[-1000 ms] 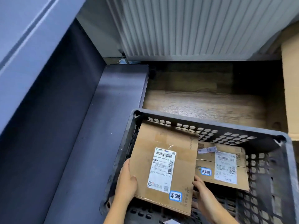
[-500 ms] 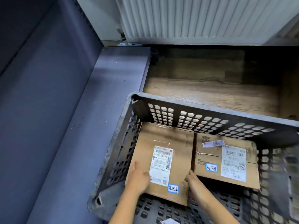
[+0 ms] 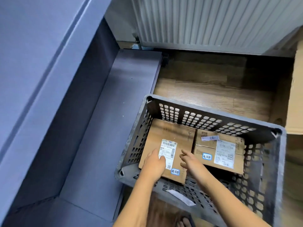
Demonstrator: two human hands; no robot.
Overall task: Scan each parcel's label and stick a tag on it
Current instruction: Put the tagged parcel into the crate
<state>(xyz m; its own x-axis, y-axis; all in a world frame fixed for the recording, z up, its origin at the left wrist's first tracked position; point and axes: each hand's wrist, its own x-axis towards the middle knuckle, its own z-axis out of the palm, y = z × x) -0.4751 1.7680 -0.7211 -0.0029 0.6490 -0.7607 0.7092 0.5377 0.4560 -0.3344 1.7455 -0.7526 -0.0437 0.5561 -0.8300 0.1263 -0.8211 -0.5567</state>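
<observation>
Two cardboard parcels lie flat side by side in a dark perforated crate [image 3: 205, 110]. The left parcel [image 3: 178, 138] carries a white shipping label [image 3: 168, 148] and a small blue-edged tag [image 3: 175, 171] near its front edge. My left hand [image 3: 155, 164] rests on this parcel, fingers over the label's lower part. My right hand [image 3: 190, 160] hovers just above the parcel's right edge, fingers loosely spread, holding nothing. The right parcel [image 3: 205, 146] has its own white label [image 3: 224, 154] and blue-edged tag [image 3: 207, 156].
The crate stands on a wooden floor [image 3: 213, 89]. A grey bench or shelf [image 3: 114, 112] runs along its left side. A white radiator [image 3: 205, 22] lines the far wall. A large cardboard box [image 3: 295, 95] stands at the right. A white paper strip [image 3: 181, 197] lies on the crate's floor.
The left parcel has gone from tilted and held at both sides to lying flat on the crate's floor. Both hands have let go of its edges; the left now lies on top.
</observation>
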